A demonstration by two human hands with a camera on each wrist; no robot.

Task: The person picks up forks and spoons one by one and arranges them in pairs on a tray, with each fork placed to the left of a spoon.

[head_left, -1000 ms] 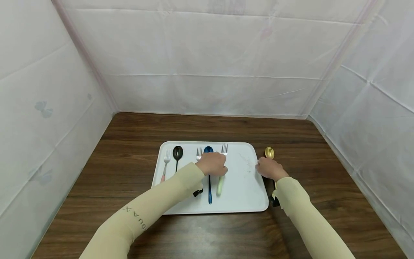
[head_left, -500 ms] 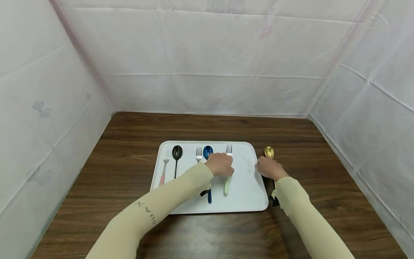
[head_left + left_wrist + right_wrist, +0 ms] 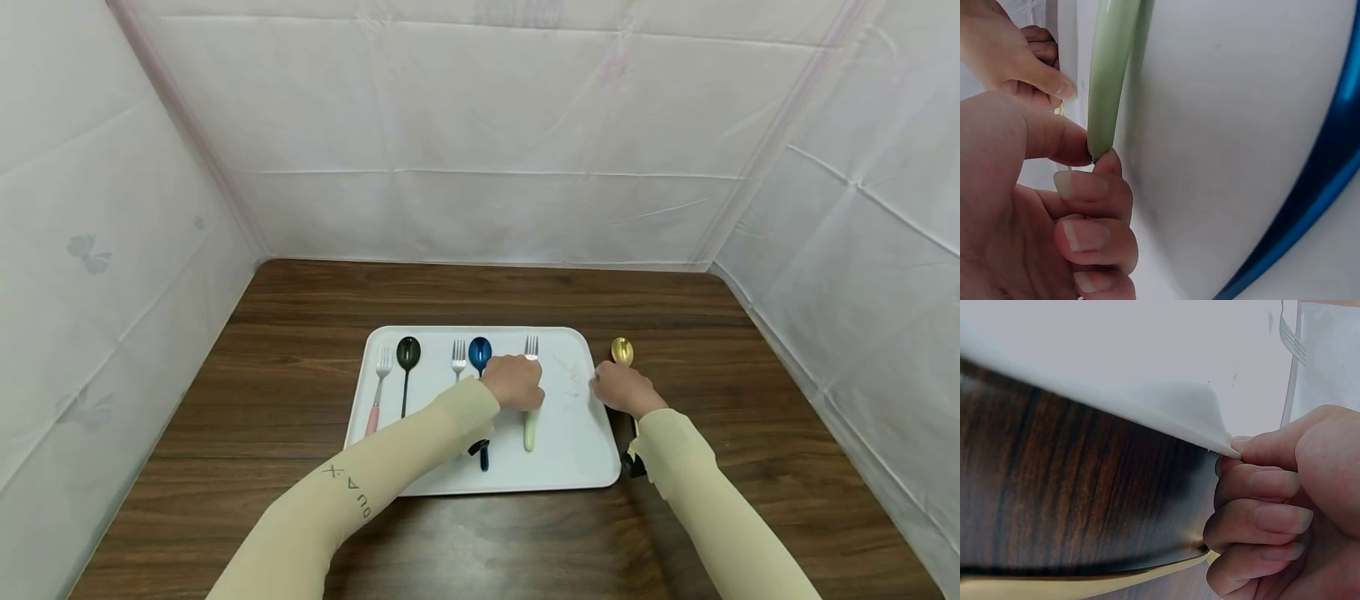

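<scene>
My left hand [image 3: 514, 383] pinches a fork with a pale green handle [image 3: 530, 432], just above that handle, over the white tray [image 3: 573, 467]. In the left wrist view, thumb and index finger meet at the end of the green handle [image 3: 1110, 69]. At the tray's right edge, my right hand [image 3: 624, 389] pinches the rim [image 3: 1147, 422] between thumb and curled index finger. A gold spoon [image 3: 622, 350] lies on the table just right of the tray, partly hidden by the right hand and sleeve. The left hand and arm cover part of a blue spoon [image 3: 480, 352].
Farther left on the tray lie a silver fork [image 3: 459, 354], a black spoon [image 3: 408, 354] and a pink-handled fork [image 3: 373, 417]. The tray rests on a dark wooden table [image 3: 480, 292]. White sheeting [image 3: 480, 208] closes off the back and both sides.
The left hand has moved right along the tray with the green-handled fork, away from the blue spoon, and has almost stopped. The right hand has kept its place at the tray's edge.
</scene>
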